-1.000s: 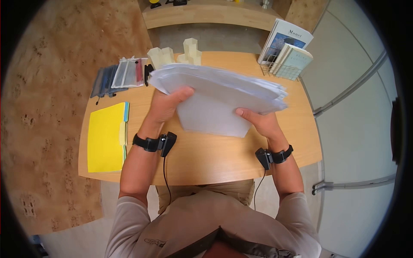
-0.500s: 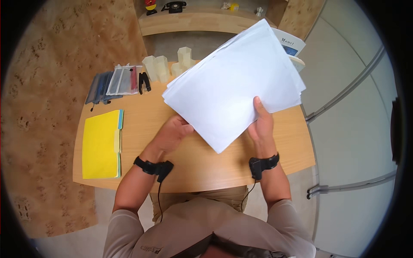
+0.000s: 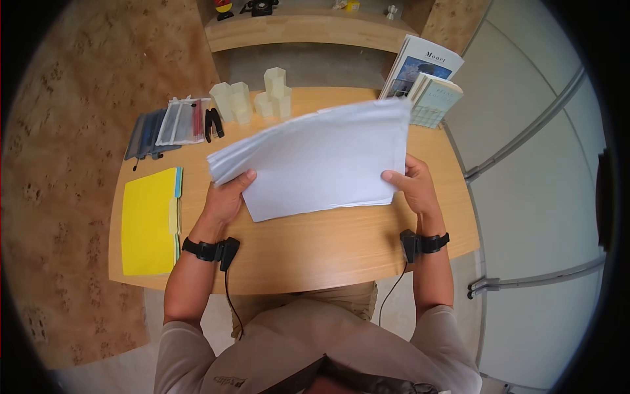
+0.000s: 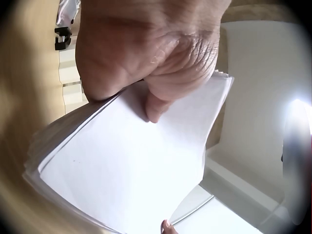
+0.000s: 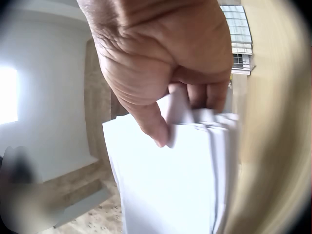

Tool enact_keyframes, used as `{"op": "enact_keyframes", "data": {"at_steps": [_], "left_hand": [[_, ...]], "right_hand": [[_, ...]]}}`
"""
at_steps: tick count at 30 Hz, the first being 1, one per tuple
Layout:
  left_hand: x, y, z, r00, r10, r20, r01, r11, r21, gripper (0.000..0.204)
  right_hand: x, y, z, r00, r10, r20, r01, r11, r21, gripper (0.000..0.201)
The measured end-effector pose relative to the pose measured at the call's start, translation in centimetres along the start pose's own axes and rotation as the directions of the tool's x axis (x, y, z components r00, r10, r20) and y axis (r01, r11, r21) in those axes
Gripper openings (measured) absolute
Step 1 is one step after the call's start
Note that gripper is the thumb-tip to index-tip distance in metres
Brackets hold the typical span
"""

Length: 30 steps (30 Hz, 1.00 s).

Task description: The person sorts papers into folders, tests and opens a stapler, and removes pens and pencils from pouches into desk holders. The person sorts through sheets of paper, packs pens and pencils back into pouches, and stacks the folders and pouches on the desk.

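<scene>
A thick stack of white paper sheets is held up over the desk, its long side running left to right and its upper edge uneven. My left hand grips the left side, thumb on the near face and fingers hidden behind. At the opposite side my right hand pinches the stack, the thumb in front and the fingers curled at the back. In the right wrist view, the sheets' edges stick out unevenly beside that hand.
On the desk's left lies a yellow folder; behind it are zip pouches and a black stapler. Pale hexagonal holders stand at the back. Books stand in a wire rack at the back right.
The stack was gripped by both sides, then tilted diagonally with its broad face up, and is now turned level again. Both hands have moved apart to its opposite sides.
</scene>
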<state>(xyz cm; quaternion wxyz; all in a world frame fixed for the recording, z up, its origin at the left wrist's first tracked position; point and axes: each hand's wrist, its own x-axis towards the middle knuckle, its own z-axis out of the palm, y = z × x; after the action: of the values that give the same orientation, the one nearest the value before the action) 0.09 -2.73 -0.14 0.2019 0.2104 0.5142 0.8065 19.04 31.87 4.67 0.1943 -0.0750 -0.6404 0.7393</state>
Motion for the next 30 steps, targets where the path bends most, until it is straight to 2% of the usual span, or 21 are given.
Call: {"op": "enact_keyframes", "data": {"at_steps": [1, 2, 3, 4, 6, 7, 9, 10, 11, 12, 14, 16, 18, 20, 22, 24, 26, 27, 28, 30], "left_hand": [[-0.1, 0.0, -0.4, 1.000, -0.007, -0.001, 0.007, 1.000, 0.003, 0.042], [-0.1, 0.1, -0.6, 0.994, 0.088, 0.064, -0.105, 0.930, 0.353, 0.041], [-0.1, 0.0, -0.8, 0.975, 0.153, 0.158, -0.219, 0.731, 0.646, 0.039], [0.1, 0.1, -0.8, 0.977, 0.147, 0.152, -0.211, 0.734, 0.646, 0.039], [0.8, 0.6, -0.2, 0.986, 0.149, 0.079, -0.168, 0.818, 0.551, 0.038], [0.7, 1.7, 1.1, 0.990, 0.142, 0.008, -0.134, 0.909, 0.395, 0.034], [0.9, 2.2, 0.4, 0.988, 0.147, 0.035, -0.150, 0.924, 0.353, 0.031], [1.0, 2.4, 0.1, 0.984, 0.160, 0.072, -0.175, 0.935, 0.307, 0.029], [1.0, 2.0, 0.0, 0.984, 0.163, 0.071, -0.177, 0.935, 0.307, 0.029], [1.0, 1.1, -0.3, 0.984, 0.159, 0.077, -0.176, 0.916, 0.360, 0.028], [1.1, 0.4, -0.4, 0.985, 0.153, 0.082, -0.173, 0.895, 0.411, 0.027], [1.2, -0.1, -0.7, 0.991, 0.094, 0.093, -0.116, 0.956, 0.270, 0.026], [1.6, -0.5, -0.8, 0.994, 0.064, 0.088, -0.087, 0.952, 0.293, 0.026], [1.8, -0.3, -0.4, 0.995, 0.048, 0.084, -0.072, 0.947, 0.314, 0.027], [1.9, 0.1, 0.6, 0.987, 0.156, 0.033, -0.159, 0.951, 0.265, 0.034], [1.9, 1.4, 1.0, 0.982, 0.174, 0.068, -0.184, 0.958, 0.219, 0.037], [1.5, 1.3, 0.6, 0.976, 0.192, 0.099, -0.207, 0.964, 0.170, 0.041], [1.6, 0.3, -0.2, 0.988, 0.130, 0.083, -0.146, 0.962, 0.232, 0.041], [1.7, 0.3, -0.2, 0.995, 0.071, 0.064, -0.086, 0.952, 0.294, 0.042], [1.3, -0.1, -0.2, 0.997, 0.067, 0.048, -0.077, 0.967, 0.244, 0.044]], "right_hand": [[-0.1, -0.6, 0.5, 1.000, 0.021, 0.020, -0.017, 0.984, -0.177, 0.043], [-0.1, -0.9, 0.8, 0.998, 0.046, 0.037, -0.030, 0.937, -0.349, 0.042], [0.0, -0.7, 1.1, 0.998, 0.053, 0.036, -0.038, 0.937, -0.348, 0.042], [0.0, -0.4, 1.5, 1.000, 0.019, -0.005, -0.019, 0.948, -0.317, 0.042], [0.0, -0.1, 1.8, 0.999, -0.005, -0.041, -0.007, 0.958, -0.287, 0.041], [0.1, -0.1, 1.8, 0.999, -0.022, -0.040, 0.011, 0.963, -0.271, 0.043], [0.0, 0.1, 1.6, 0.999, -0.034, -0.041, 0.022, 0.968, -0.250, 0.045], [-0.1, 0.2, 1.2, 1.000, -0.012, 0.025, 0.017, 0.976, -0.218, 0.047], [-0.1, 0.2, 0.9, 0.996, 0.005, 0.094, 0.013, 0.982, -0.188, 0.049], [-0.2, 0.8, 0.9, 0.995, 0.005, 0.098, 0.014, 0.982, -0.189, 0.049], [-0.8, 2.1, 1.0, 0.995, 0.071, 0.077, -0.045, 0.953, -0.300, 0.053], [-0.9, 2.8, 1.5, 0.991, 0.097, 0.094, -0.066, 0.955, -0.288, 0.054], [-0.8, 2.6, 2.1, 0.995, 0.085, 0.049, -0.076, 0.983, -0.169, 0.052], [-0.6, 3.1, 2.6, 0.999, 0.025, 0.035, -0.018, 0.983, -0.185, 0.051], [-0.2, 2.8, 2.9, 0.999, -0.036, 0.027, 0.041, 0.979, -0.200, 0.050], [-0.3, 1.8, 3.3, 1.000, -0.007, 0.022, 0.007, 1.000, 0.000, 0.051], [-0.7, 2.1, 2.7, 0.998, 0.029, 0.053, -0.027, 0.999, -0.033, 0.053], [-0.4, 2.0, 2.5, 0.995, 0.051, 0.087, -0.045, 0.997, -0.070, 0.054], [-0.3, 2.1, 2.7, 0.995, 0.042, 0.093, -0.035, 0.997, -0.070, 0.054], [-0.4, 2.9, 3.4, 0.998, -0.043, 0.046, 0.051, 0.984, -0.169, 0.056]]}}
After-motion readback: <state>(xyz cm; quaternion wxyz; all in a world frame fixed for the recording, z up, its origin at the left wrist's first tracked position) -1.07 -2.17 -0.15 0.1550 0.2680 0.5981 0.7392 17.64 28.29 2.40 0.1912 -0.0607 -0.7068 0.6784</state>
